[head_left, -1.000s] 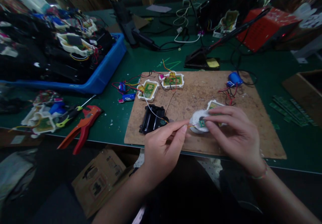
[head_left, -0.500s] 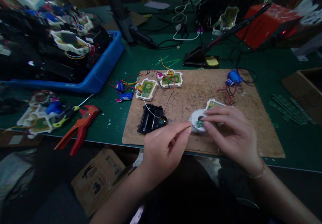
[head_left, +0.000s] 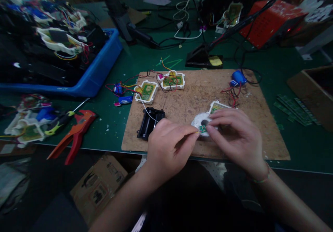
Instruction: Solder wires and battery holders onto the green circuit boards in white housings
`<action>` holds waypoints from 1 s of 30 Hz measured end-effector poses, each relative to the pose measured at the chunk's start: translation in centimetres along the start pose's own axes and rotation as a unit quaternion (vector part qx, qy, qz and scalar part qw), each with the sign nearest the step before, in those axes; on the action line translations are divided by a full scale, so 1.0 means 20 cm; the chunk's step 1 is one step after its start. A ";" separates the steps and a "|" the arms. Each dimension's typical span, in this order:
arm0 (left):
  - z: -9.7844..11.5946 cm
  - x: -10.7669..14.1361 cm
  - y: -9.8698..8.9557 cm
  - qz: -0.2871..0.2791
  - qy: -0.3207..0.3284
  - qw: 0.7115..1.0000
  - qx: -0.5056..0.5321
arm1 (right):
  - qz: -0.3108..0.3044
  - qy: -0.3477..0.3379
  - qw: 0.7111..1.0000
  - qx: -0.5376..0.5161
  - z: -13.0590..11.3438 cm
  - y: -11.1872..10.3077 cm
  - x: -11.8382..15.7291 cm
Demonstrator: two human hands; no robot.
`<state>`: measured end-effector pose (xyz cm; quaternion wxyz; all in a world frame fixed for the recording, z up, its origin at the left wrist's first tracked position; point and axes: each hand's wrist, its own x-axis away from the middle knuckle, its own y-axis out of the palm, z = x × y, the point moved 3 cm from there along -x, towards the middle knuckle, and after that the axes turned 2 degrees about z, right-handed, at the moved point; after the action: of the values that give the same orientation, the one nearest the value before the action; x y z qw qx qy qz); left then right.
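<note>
My left hand (head_left: 171, 147) is closed in a pinch, thumb and forefinger on a thin wire whose tip shows at the fingertips. Just right of it, my right hand (head_left: 238, 140) pinches the edge of a small green circuit board (head_left: 203, 128). The board is over a round whitish spool (head_left: 197, 120) with a dark centre hole; whether it rests on the spool I cannot tell. Behind the right fingers lies a white-framed circuit board (head_left: 217, 106), partly hidden. A black plastic housing (head_left: 149, 122) sits left of my left hand, with a white wire running towards that hand.
Two white-framed boards (head_left: 147, 92) with wires lie on the brown work board (head_left: 192, 96). A blue cylinder (head_left: 238, 77) is at its right. Around stand a soldering iron stand (head_left: 199, 56), red cutters (head_left: 79, 129), a blue crate (head_left: 104, 65) and a red box (head_left: 270, 22).
The whole view has shifted slightly. My left fingertips with the wire have come closer to the small green board, and my left hand now covers more beside the black housing.
</note>
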<state>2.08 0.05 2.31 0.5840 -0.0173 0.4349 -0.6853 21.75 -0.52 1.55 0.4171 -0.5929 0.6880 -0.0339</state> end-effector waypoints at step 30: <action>-0.02 -0.03 0.03 -0.055 -0.001 0.991 0.118 | -0.006 0.004 1.000 0.014 -0.01 0.00 0.02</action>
<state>2.56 0.87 1.91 0.5438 0.0272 0.3485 -0.7630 21.64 -0.98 1.45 0.4223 -0.5911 0.6855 -0.0491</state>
